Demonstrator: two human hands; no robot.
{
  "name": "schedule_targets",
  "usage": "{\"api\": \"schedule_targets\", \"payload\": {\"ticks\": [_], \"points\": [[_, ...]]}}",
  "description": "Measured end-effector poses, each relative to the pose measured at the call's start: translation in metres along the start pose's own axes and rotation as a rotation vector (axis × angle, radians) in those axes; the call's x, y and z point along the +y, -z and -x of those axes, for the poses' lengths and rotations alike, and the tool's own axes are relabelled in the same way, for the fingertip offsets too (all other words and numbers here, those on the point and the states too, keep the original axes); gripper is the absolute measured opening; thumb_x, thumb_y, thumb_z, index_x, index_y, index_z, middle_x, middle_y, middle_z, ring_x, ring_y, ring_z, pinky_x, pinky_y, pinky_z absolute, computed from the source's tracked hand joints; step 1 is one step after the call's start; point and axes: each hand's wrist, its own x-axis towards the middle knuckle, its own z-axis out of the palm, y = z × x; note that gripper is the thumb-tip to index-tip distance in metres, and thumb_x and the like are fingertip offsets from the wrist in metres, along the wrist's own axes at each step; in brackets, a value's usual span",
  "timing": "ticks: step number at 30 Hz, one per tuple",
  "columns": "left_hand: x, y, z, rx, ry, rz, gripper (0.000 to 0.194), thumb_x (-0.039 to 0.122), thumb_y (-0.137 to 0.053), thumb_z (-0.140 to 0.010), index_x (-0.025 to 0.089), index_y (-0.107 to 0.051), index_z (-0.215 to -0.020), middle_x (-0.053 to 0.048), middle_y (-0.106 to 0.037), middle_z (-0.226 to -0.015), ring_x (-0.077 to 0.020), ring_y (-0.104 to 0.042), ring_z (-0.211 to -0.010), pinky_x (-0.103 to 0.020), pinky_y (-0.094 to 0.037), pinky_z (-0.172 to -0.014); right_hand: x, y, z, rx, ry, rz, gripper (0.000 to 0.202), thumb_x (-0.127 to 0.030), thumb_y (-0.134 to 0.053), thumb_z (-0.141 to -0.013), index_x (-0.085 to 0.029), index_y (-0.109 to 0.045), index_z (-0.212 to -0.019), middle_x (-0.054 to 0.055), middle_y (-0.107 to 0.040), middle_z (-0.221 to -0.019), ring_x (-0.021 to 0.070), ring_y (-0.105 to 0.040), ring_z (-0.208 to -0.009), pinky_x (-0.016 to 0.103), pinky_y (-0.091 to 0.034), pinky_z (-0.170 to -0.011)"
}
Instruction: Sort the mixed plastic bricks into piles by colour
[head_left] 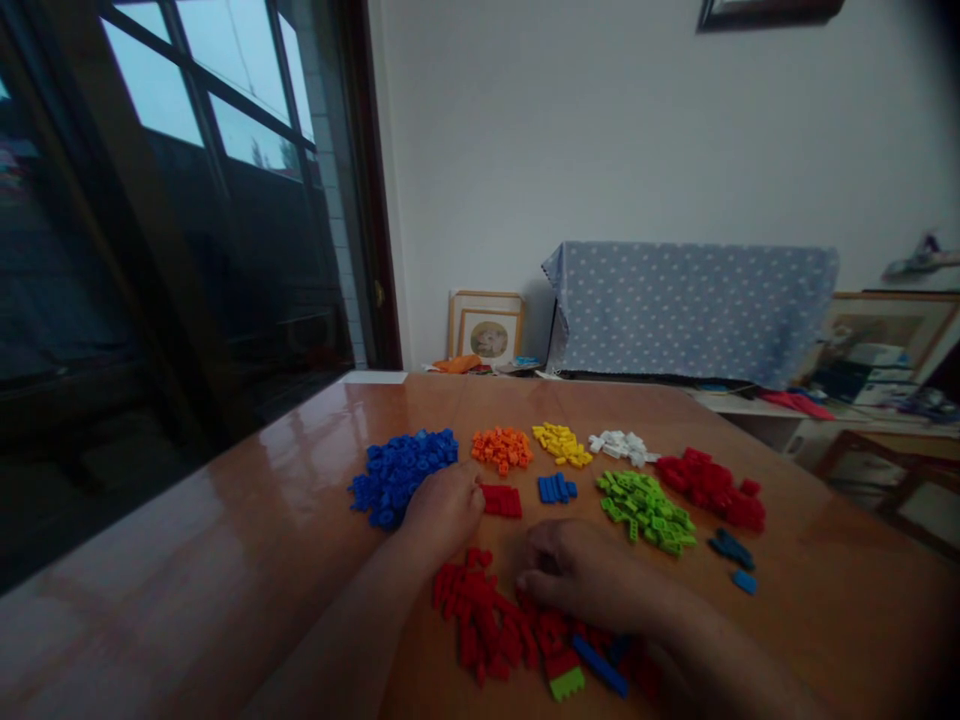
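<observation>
My left hand (448, 500) rests by a short row of red toy bricks (501, 501), its curled fingertips at the row's left end. Whatever its fingers may hold is hidden. Just to its left is a heap of blue bricks (401, 475). My right hand (574, 565) hovers over or touches the upper edge of a loose pile of red bricks (484, 620), thumb and fingers bent together; I cannot see what is between them. Close below it lie a long blue brick (600, 667) and a green brick (567, 684).
Farther back are piles of orange bricks (502, 449), yellow bricks (561, 445) and white bricks (621, 446). A small blue row (556, 488) lies mid-table. Green bricks (646, 510), more red bricks (711, 487) and dark blue pieces (730, 548) are on the right.
</observation>
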Motion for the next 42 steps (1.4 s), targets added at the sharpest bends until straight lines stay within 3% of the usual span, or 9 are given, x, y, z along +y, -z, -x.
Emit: {"api": "schedule_targets", "payload": {"ticks": [4, 11, 15, 19, 23, 32, 37, 42], "points": [[0.003, 0.005, 0.001, -0.002, 0.005, 0.033, 0.013, 0.019, -0.049, -0.086, 0.019, -0.062, -0.087, -0.005, -0.066, -0.087, -0.0172, -0.059, -0.080, -0.025, -0.034, -0.066, -0.003, -0.009, -0.002, -0.009, 0.016, 0.056, 0.019, -0.040, -0.065, -0.078, -0.022, -0.066, -0.071, 0.000, -0.062, -0.063, 0.0123, -0.048, -0.055, 0.025, -0.023, -0.050], [0.002, 0.001, 0.001, 0.013, 0.014, 0.048, 0.011, 0.018, -0.050, -0.084, 0.019, -0.061, -0.083, -0.004, -0.065, -0.084, -0.0166, -0.057, -0.077, -0.025, -0.032, -0.064, 0.003, -0.013, -0.008, -0.037, -0.064, 0.012, 0.006, -0.026, -0.063, -0.073, -0.022, -0.067, -0.071, -0.001, -0.062, -0.063, 0.0118, -0.050, -0.055, 0.023, -0.026, -0.049], [0.004, -0.004, 0.001, 0.003, -0.016, 0.115, 0.012, 0.017, -0.049, -0.083, 0.020, -0.061, -0.083, -0.003, -0.065, -0.082, -0.0160, -0.057, -0.077, -0.025, -0.034, -0.066, 0.012, -0.014, -0.016, 0.067, -0.083, -0.228, 0.008, -0.024, -0.057, -0.077, -0.019, -0.063, -0.073, -0.002, -0.060, -0.063, 0.0109, -0.050, -0.057, 0.021, -0.030, -0.050], [0.004, -0.007, 0.001, -0.019, -0.054, 0.212, 0.013, 0.019, -0.049, -0.084, 0.020, -0.062, -0.087, -0.003, -0.065, -0.085, -0.0159, -0.058, -0.079, -0.024, -0.037, -0.068, 0.024, -0.017, -0.026, 0.185, -0.198, -0.532, 0.019, -0.036, -0.055, -0.083, -0.018, -0.056, -0.075, -0.003, -0.054, -0.059, 0.0094, -0.044, -0.050, 0.020, -0.030, -0.046], [0.006, -0.009, 0.001, -0.047, -0.068, 0.300, 0.014, 0.023, -0.049, -0.085, 0.020, -0.063, -0.088, -0.003, -0.066, -0.087, -0.0164, -0.059, -0.081, -0.024, -0.039, -0.069, 0.033, -0.016, -0.033, 0.301, -0.246, -0.690, 0.025, -0.042, -0.059, -0.081, -0.019, -0.053, -0.073, -0.003, -0.055, -0.058, 0.0096, -0.045, -0.049, 0.021, -0.031, -0.046], [0.030, -0.025, 0.010, -0.271, -0.057, 0.699, 0.029, 0.037, -0.062, -0.082, 0.018, -0.062, -0.104, -0.003, -0.068, -0.092, -0.0155, -0.061, -0.081, -0.023, -0.043, -0.066, 0.029, -0.016, -0.034, 0.364, -0.232, -0.940, 0.033, -0.050, -0.062, -0.081, -0.018, -0.055, -0.076, -0.003, -0.057, -0.060, 0.0104, -0.049, -0.051, 0.023, -0.036, -0.050], [0.026, -0.029, 0.005, -0.200, -0.047, 0.698, 0.017, 0.024, -0.056, -0.082, 0.016, -0.061, -0.097, -0.003, -0.067, -0.089, -0.0138, -0.060, -0.078, -0.022, -0.042, -0.066, 0.028, -0.017, -0.034, 0.297, -0.201, -0.978, 0.035, -0.052, -0.064, -0.080, -0.018, -0.056, -0.081, 0.000, -0.063, -0.066, 0.0116, -0.055, -0.057, 0.024, -0.041, -0.056], [0.006, -0.015, -0.003, -0.061, -0.059, 0.505, 0.013, 0.018, -0.050, -0.084, 0.017, -0.061, -0.092, -0.002, -0.065, -0.086, -0.0143, -0.059, -0.079, -0.024, -0.043, -0.070, 0.027, -0.014, -0.032, 0.340, -0.220, -0.928, 0.037, -0.055, -0.061, -0.081, -0.018, -0.056, -0.080, -0.002, -0.060, -0.065, 0.0111, -0.052, -0.056, 0.024, -0.040, -0.055]]}}
